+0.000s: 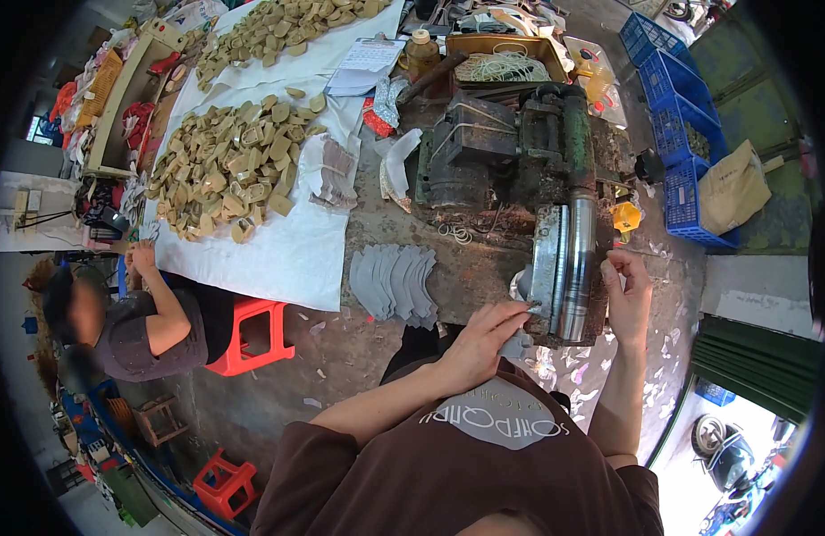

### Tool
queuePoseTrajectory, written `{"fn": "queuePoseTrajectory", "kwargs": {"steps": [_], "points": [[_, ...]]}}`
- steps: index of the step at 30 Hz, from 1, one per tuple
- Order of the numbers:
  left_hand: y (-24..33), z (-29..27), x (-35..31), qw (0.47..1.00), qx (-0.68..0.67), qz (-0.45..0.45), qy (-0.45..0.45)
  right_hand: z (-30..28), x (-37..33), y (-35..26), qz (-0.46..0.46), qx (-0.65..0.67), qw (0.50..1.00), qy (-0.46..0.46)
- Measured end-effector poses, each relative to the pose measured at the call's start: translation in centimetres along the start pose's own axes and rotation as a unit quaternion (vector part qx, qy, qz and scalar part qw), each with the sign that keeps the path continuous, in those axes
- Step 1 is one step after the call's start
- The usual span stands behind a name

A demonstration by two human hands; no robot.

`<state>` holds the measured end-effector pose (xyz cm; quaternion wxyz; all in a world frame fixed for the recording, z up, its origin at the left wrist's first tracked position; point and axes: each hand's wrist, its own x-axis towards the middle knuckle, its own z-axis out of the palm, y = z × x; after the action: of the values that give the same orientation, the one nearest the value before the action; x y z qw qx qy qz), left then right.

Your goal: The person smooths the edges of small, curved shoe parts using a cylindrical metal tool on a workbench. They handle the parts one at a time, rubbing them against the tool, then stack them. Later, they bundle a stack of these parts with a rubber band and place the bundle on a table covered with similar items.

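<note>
My left hand [481,347] is at the front of an old roller machine [577,268], its fingers pressed together against the upright metal plate beside the shiny roller. A grey cut piece [517,345] shows just under those fingers, partly hidden by the hand. To the right of the roller, my right hand [629,299] is raised with its fingers curled toward the thumb. Whatever it may hold is too small to make out. Left of the machine, a fanned row of grey cut pieces [393,281] lies along the bench's near edge.
Heaps of tan pieces [229,165] cover a white sheet [319,259] on the left. A seated person [153,326] works there beside a red stool [256,338]. Blue crates [685,192] stand at the right. A tray of string [511,67] sits behind the machine.
</note>
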<state>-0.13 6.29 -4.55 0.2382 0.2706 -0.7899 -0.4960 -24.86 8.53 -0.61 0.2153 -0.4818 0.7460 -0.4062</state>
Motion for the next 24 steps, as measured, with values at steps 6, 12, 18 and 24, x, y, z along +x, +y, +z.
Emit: {"fn": "queuePoseTrajectory", "kwargs": {"steps": [6,12,18,24], "points": [[-0.7,-7.4,-0.5,0.989,-0.067,-0.128,0.024,-0.6,0.2,0.5,0.023,0.007,0.999,0.030],[-7.2,-14.3,-1.5,0.930,-0.098,-0.219,-0.277,-0.6,0.0,0.4,0.024,0.007,0.999,0.035],[-13.5,-12.7,-0.8,0.941,0.102,-0.253,-0.203,-0.7,-0.4,0.2,0.033,0.014,0.999,0.039],[-8.6,-15.4,-0.1,0.946,0.130,-0.267,-0.127,-1.4,-1.1,0.7,0.034,0.027,0.998,0.049]]}}
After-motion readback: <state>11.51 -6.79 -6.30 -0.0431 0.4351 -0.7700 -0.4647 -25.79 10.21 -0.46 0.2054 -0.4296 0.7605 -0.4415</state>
